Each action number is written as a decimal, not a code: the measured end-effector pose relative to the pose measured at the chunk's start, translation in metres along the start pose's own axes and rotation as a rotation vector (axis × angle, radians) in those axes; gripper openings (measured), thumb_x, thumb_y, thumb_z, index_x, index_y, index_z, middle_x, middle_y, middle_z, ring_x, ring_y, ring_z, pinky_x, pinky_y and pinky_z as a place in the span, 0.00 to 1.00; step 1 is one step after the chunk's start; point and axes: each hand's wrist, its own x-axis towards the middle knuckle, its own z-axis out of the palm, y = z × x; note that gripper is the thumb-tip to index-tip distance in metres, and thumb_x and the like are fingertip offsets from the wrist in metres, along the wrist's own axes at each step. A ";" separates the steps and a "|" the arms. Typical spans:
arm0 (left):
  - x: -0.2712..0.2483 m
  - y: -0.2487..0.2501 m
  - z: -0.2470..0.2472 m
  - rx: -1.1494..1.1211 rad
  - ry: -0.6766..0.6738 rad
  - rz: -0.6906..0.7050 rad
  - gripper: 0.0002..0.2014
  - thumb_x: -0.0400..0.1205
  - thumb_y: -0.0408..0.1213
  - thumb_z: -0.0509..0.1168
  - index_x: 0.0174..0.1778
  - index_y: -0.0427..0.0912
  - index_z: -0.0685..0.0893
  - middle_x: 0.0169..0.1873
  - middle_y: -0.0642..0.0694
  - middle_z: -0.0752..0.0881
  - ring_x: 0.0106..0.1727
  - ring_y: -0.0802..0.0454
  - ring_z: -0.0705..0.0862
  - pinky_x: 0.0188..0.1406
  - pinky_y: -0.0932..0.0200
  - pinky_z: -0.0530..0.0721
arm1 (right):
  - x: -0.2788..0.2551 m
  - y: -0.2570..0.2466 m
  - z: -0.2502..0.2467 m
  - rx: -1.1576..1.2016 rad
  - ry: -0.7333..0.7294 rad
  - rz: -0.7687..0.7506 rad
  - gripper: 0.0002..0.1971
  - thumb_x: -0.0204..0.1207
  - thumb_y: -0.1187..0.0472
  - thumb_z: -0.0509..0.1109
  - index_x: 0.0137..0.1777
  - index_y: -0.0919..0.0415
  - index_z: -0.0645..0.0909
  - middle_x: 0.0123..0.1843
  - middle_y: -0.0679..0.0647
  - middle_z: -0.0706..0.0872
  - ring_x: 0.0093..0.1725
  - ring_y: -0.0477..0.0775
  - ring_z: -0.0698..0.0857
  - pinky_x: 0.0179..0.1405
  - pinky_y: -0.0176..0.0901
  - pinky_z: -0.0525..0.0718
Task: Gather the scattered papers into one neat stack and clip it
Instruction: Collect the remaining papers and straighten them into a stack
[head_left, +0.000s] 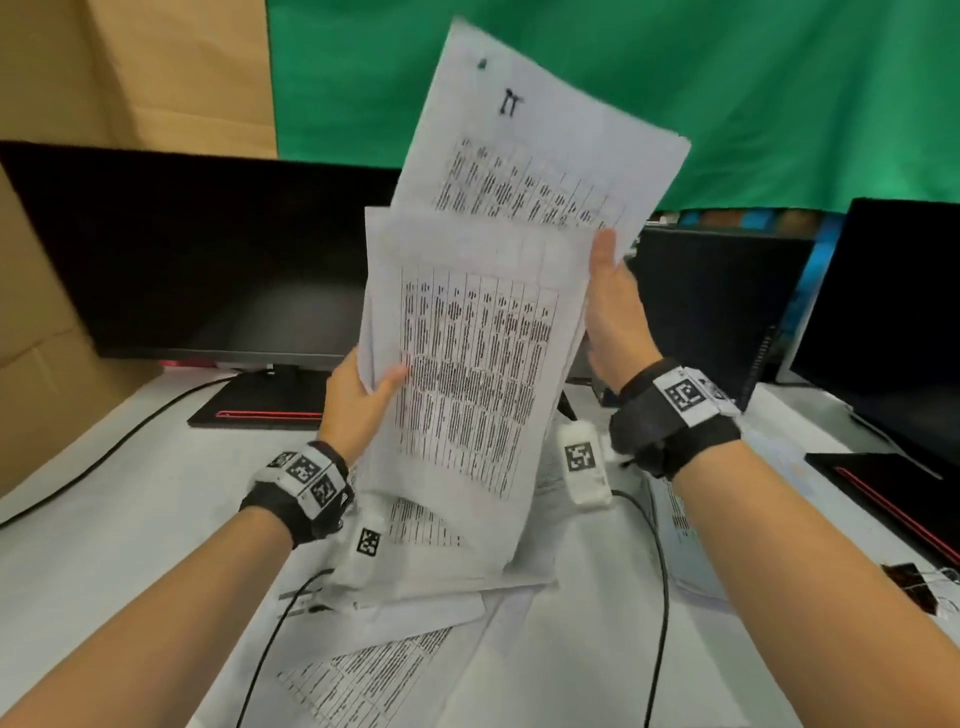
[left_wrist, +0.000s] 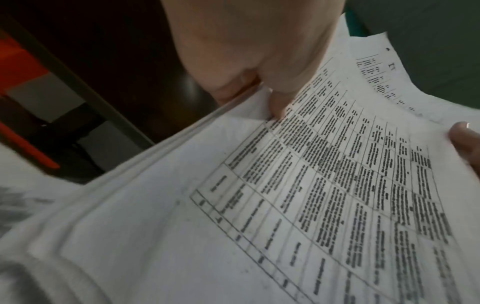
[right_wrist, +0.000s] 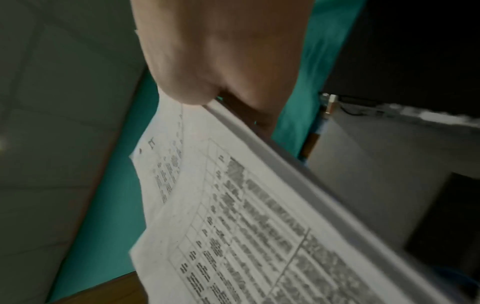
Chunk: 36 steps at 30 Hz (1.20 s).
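I hold a bundle of white printed sheets (head_left: 478, 364) upright above the desk. My left hand (head_left: 363, 395) grips its left edge, thumb on the front page. My right hand (head_left: 610, 306) pinches the right edge, thumb on the front. One sheet (head_left: 540, 135) marked "11" sticks up askew behind the front page. The left wrist view shows the front page (left_wrist: 285, 205) and my left thumb (left_wrist: 279, 107) on it. The right wrist view shows the bundle's edge (right_wrist: 272, 160) under my right hand (right_wrist: 223, 67). More loose papers (head_left: 395, 639) lie on the desk below. Black binder clips (head_left: 914, 584) sit at the desk's right edge.
A dark monitor (head_left: 208, 260) stands behind on the left, and another monitor (head_left: 883, 312) on the right. Their black bases with red stripes (head_left: 260, 405) rest on the white desk (head_left: 104, 545). Black cables (head_left: 660, 571) run across the papers. Cardboard (head_left: 47, 338) leans at the left.
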 end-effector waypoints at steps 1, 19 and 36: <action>-0.007 -0.008 0.002 0.017 -0.045 -0.051 0.19 0.81 0.34 0.68 0.68 0.40 0.78 0.55 0.50 0.86 0.54 0.62 0.85 0.51 0.66 0.86 | -0.004 0.008 -0.003 0.070 0.028 0.066 0.28 0.89 0.44 0.48 0.81 0.59 0.69 0.72 0.51 0.81 0.64 0.47 0.84 0.57 0.38 0.87; 0.001 0.001 -0.016 0.037 -0.253 -0.379 0.10 0.87 0.38 0.59 0.50 0.40 0.85 0.50 0.39 0.89 0.50 0.43 0.88 0.54 0.49 0.84 | 0.019 0.092 -0.090 0.157 0.360 0.538 0.15 0.83 0.63 0.67 0.67 0.67 0.77 0.68 0.66 0.84 0.59 0.64 0.87 0.55 0.54 0.87; -0.020 -0.092 -0.003 0.488 -0.221 -0.821 0.16 0.80 0.38 0.61 0.58 0.32 0.80 0.56 0.34 0.84 0.59 0.33 0.83 0.62 0.43 0.82 | -0.006 0.169 -0.064 -0.129 0.101 0.594 0.20 0.75 0.62 0.77 0.66 0.68 0.82 0.64 0.66 0.87 0.60 0.65 0.88 0.63 0.65 0.84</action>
